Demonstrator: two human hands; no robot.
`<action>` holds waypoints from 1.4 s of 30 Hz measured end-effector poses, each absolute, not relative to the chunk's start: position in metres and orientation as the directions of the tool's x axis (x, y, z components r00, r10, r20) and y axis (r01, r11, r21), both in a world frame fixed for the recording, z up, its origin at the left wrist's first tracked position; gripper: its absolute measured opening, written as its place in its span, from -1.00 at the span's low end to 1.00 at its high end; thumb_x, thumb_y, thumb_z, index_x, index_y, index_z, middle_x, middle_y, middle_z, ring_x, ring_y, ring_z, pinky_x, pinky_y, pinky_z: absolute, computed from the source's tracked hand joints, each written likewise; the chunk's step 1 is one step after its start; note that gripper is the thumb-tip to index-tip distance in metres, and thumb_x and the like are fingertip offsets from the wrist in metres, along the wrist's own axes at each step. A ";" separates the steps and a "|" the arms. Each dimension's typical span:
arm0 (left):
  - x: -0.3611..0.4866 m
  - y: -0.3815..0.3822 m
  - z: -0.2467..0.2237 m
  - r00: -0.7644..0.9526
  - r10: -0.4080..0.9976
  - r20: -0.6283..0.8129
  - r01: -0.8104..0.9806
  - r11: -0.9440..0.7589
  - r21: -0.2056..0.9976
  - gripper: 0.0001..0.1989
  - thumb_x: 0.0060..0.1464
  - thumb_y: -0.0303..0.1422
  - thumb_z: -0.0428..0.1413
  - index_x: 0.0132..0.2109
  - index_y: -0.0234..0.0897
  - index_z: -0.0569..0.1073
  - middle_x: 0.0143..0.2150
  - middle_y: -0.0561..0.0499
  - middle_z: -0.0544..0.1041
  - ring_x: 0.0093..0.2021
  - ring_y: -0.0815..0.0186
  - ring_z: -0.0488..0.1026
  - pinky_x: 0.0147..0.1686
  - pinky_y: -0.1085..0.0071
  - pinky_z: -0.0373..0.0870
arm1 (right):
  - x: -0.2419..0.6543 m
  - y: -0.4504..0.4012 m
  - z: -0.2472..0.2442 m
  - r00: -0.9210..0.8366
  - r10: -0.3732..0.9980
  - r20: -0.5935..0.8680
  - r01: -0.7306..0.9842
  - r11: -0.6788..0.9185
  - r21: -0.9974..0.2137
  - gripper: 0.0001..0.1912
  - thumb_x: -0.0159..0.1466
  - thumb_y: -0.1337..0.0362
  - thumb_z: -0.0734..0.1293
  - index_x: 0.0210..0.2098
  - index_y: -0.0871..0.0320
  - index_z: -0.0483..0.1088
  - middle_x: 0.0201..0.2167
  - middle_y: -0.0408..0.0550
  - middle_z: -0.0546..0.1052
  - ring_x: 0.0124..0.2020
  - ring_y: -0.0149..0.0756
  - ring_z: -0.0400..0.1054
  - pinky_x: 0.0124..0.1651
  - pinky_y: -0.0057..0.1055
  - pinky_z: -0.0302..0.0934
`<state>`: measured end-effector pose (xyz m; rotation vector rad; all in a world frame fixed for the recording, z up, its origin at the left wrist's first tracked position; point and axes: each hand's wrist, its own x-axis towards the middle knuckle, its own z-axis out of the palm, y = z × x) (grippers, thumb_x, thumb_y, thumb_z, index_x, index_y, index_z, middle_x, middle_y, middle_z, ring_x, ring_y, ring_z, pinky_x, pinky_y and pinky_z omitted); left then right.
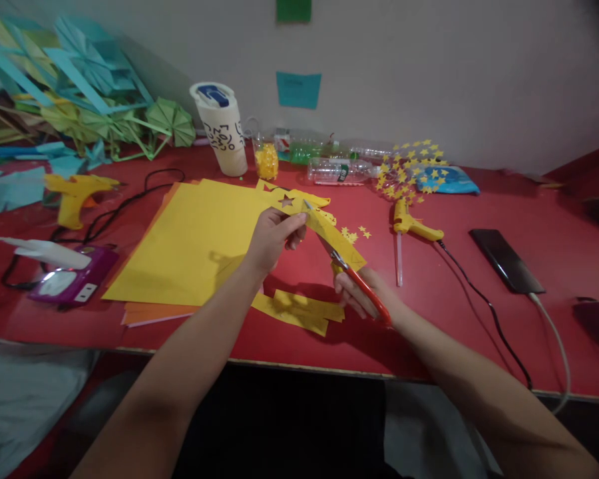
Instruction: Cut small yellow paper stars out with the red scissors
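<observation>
My left hand (278, 234) pinches a yellow paper strip (338, 241), which has a star-shaped hole near its left part. In my right hand (362, 293) are red-handled scissors (362, 285), with their blades at the strip and pointing up and left. Below my hands lie cut yellow strips (304, 311). Several small yellow stars (352, 234) rest on the table beyond the scissors. To the left of my left hand is a large yellow sheet (184, 239), on top of orange paper (154, 313).
Yellow glue guns lie left (72, 199) and right (412, 225). A tall cup (222, 133), a container of yellow pieces (267, 159) and plastic bottles (337, 171) line the back. At right are a phone (506, 261) and cables; a purple power box (74, 276) is at left.
</observation>
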<state>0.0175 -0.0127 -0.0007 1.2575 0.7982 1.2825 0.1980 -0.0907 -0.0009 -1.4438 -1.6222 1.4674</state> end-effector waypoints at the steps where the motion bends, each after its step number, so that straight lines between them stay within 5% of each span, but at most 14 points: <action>1: 0.017 -0.012 -0.001 0.179 0.963 0.202 -0.242 -0.156 0.958 -0.72 -0.04 -0.34 0.10 -0.63 -0.28 0.27 -0.74 0.15 0.27 -0.75 0.56 0.16 -0.75 0.56 0.02 | 0.198 -0.090 -0.001 -0.301 0.915 -0.269 0.361 -0.151 -0.920 -0.48 0.10 -0.24 0.24 -0.58 0.10 0.19 -0.86 -0.34 0.14 -0.82 -0.48 0.11 -0.56 -0.38 0.27; 21: 0.014 -0.011 0.002 0.126 0.983 0.134 -0.287 -0.093 0.953 -0.86 -0.13 -0.37 0.13 -0.54 -0.27 0.33 -0.71 0.17 0.29 -0.73 0.57 0.17 -0.74 0.58 0.07 | 0.199 -0.088 0.001 -0.293 0.919 -0.265 0.342 -0.158 -0.926 -0.52 0.05 -0.19 0.30 -0.61 0.09 0.18 -0.86 -0.34 0.13 -0.84 -0.50 0.08 -0.61 -0.42 0.25; 33: 0.012 -0.009 0.013 0.076 0.991 0.108 -0.370 -0.072 0.926 -0.84 -0.13 -0.40 0.09 -0.46 -0.25 0.20 -0.60 0.19 0.33 -0.64 0.54 0.29 -0.60 0.58 0.28 | 0.199 -0.087 0.002 -0.265 0.928 -0.260 0.348 -0.159 -0.924 -0.50 0.05 -0.19 0.29 -0.61 0.10 0.15 -0.81 -0.35 0.12 -0.81 -0.50 0.14 -0.64 -0.47 0.20; 39: 0.007 -0.011 0.018 0.172 0.979 0.107 -0.224 -0.067 0.972 -0.91 -0.01 -0.34 0.04 -0.36 -0.24 0.27 -0.67 0.19 0.34 -0.79 0.60 0.06 -0.79 0.60 -0.07 | 0.202 -0.086 -0.003 -0.250 0.938 -0.241 0.339 -0.148 -0.929 -0.49 0.06 -0.20 0.30 -0.59 0.13 0.18 -0.80 -0.37 0.13 -0.84 -0.57 0.02 -0.56 -0.41 0.27; 42: 0.007 -0.014 0.025 0.135 0.988 0.068 -0.180 -0.043 0.983 -0.90 -0.06 -0.35 0.08 -0.42 -0.27 0.30 -0.71 0.20 0.27 -0.77 0.61 0.05 -0.79 0.61 -0.09 | 0.204 -0.086 -0.004 -0.256 0.935 -0.244 0.356 -0.144 -0.924 -0.50 0.07 -0.19 0.29 -0.59 0.13 0.18 -0.80 -0.36 0.14 -0.82 -0.55 0.05 -0.52 -0.40 0.28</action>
